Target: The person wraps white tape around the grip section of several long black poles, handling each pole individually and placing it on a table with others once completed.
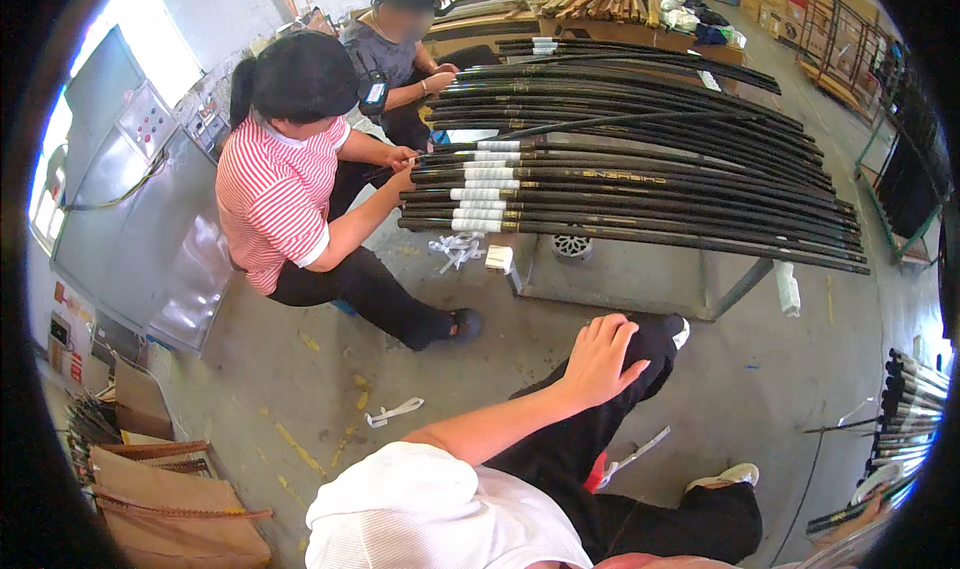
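My left hand [603, 357] rests on my raised knee in black trousers, fingers stretched out and holding nothing. A ring shows on one finger. At the lower right rim, part of what looks like my right hand [868, 522] shows beside dark rods. Its fingers are too cut off and blurred to make out. Close by stands a bundle of black poles with pale ends [910, 404]. Ahead of my knee, long black poles [690, 201] lie side by side on a metal stand [620, 281]. Several of them carry white wraps [485, 194] near their left ends.
A person in a red-and-white striped shirt [275, 184] sits at the poles' left ends, hands on one. Another person in grey [385, 59] works behind. White strips [395, 412] lie on the floor. Cardboard [175, 504] leans at lower left; a metal cabinet [150, 219] stands left.
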### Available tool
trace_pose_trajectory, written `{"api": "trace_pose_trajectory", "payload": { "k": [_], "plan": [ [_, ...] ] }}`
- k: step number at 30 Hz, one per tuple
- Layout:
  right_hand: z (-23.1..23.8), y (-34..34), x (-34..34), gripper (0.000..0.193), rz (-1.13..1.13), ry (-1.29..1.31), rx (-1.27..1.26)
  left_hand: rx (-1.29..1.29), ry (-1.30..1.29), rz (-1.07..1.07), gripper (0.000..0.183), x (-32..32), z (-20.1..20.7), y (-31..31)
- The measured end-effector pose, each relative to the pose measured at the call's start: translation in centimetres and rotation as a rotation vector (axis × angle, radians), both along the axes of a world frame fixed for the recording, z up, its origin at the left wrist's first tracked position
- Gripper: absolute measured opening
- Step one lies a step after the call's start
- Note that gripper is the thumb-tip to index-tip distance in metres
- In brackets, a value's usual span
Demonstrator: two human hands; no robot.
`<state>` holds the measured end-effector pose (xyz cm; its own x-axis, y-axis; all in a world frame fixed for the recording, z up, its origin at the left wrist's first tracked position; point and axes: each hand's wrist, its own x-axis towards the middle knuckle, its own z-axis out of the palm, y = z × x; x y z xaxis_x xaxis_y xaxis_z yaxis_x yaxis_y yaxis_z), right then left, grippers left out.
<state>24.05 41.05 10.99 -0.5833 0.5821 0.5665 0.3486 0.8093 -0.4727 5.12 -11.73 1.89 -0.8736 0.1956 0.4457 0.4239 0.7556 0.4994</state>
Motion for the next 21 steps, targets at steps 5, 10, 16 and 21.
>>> {"api": "trace_pose_trajectory", "payload": {
  "k": [5,10,16,21],
  "plan": [
    [-2.5,-8.8,-6.9,0.042,0.22,0.384,-0.329,0.171,0.081,-0.044,0.02,-0.8,-1.4,-1.2],
    [-1.8,-17.9,-11.6,0.039,0.477,0.475,-0.564,0.155,0.091,-0.143,0.019,-1.2,-1.3,-1.2],
    [-3.2,-19.8,-14.6,0.037,0.468,0.422,-0.463,0.106,0.051,-0.227,0.02,1.2,-1.3,-2.7],
    [-4.2,-19.9,-15.3,0.034,0.433,0.353,-0.219,0.04,0.041,-0.262,0.02,3.7,-1.4,-3.2]
  ]
}}
